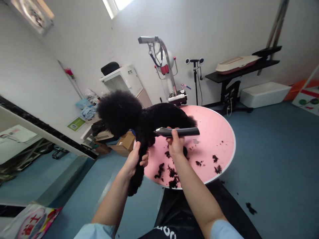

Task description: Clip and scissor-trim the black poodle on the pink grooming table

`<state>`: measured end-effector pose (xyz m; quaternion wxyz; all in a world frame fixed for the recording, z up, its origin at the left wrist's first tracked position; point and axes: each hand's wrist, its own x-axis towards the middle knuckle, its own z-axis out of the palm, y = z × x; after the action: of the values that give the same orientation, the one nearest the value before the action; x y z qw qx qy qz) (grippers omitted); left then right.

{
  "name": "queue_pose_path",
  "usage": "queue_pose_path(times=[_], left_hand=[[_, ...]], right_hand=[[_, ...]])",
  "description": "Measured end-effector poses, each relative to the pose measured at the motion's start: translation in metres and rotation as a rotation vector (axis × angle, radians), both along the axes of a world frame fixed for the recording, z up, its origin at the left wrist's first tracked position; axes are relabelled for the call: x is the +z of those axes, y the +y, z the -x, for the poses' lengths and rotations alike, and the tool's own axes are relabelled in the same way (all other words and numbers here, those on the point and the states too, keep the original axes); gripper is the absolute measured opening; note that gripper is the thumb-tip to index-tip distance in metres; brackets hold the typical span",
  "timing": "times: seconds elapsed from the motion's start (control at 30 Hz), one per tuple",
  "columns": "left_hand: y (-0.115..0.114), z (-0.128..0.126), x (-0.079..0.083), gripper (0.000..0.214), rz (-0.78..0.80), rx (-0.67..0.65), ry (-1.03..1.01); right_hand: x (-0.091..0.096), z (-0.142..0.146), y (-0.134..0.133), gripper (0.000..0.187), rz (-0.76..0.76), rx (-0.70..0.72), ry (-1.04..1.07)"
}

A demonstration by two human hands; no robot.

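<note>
A black curly-haired dog (pixel 164 114) stands on a round pink grooming table (pixel 211 132), its fluffy head toward the left. My left hand (pixel 134 159) is wrapped round one of its front legs, which stretches down past the table's edge. In my right hand (pixel 176 142) is a black hair clipper (pixel 185 131), held level with its silvery blade end at the dog's shoulder. Whether the blade touches the coat I cannot tell. Tufts of cut black hair (pixel 173 172) lie on the table around my right forearm.
Behind the table rises a metal grooming arm (pixel 164 49) with a hanging loop. A black stand (pixel 195 76), a black table (pixel 221 77) with a litter tray and a white tub (pixel 264 94) line the wall. A cardboard box (pixel 124 144) sits left; loose hair (pixel 250 208) lies on the floor.
</note>
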<state>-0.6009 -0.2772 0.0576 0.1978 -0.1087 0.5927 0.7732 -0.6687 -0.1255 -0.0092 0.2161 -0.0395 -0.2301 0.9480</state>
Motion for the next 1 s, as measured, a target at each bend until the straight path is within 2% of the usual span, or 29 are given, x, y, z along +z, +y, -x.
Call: queue_pose_path(times=[0.1, 0.23, 0.4, 0.47, 0.53, 0.6, 0.63, 0.73, 0.8, 0.93, 1.0], left_hand=[[-0.005, 0.0, 0.004, 0.056, 0.093, 0.022, -0.005], [-0.018, -0.001, 0.007, 0.057, 0.106, 0.0, -0.01], [-0.038, 0.002, 0.01, 0.058, 0.042, -0.143, 0.031], [-0.044, 0.002, 0.012, 0.055, 0.009, -0.185, 0.047], [-0.051, 0.002, 0.016, 0.051, -0.025, -0.2, 0.057], [-0.056, 0.001, 0.02, 0.047, -0.062, -0.199, 0.058], [-0.059, 0.0, 0.022, 0.045, -0.084, -0.196, 0.058], [-0.066, -0.003, 0.029, 0.041, -0.158, -0.194, 0.061], [-0.069, -0.005, 0.033, 0.041, -0.208, -0.207, 0.06], [-0.072, -0.006, 0.039, 0.046, -0.284, -0.208, 0.057], [-0.074, -0.007, 0.041, 0.049, -0.299, -0.189, 0.053]], right_hand=[[-0.006, -0.006, -0.025, 0.038, -0.092, 0.08, 0.007], [-0.012, -0.003, -0.026, 0.035, -0.156, 0.24, 0.073], [-0.001, -0.009, -0.02, 0.03, -0.089, 0.106, 0.184], [0.003, -0.012, -0.023, 0.029, -0.204, 0.129, 0.249], [0.003, -0.013, -0.027, 0.028, -0.368, 0.22, 0.315], [0.001, -0.015, -0.028, 0.026, -0.445, 0.287, 0.333], [0.001, -0.016, -0.028, 0.024, -0.423, 0.274, 0.318], [0.007, -0.017, -0.027, 0.022, -0.213, 0.127, 0.275], [0.016, -0.017, -0.03, 0.024, -0.169, 0.097, 0.327], [0.024, -0.016, -0.042, 0.031, -0.468, 0.219, 0.441], [0.021, -0.018, -0.047, 0.03, -0.53, 0.26, 0.424]])
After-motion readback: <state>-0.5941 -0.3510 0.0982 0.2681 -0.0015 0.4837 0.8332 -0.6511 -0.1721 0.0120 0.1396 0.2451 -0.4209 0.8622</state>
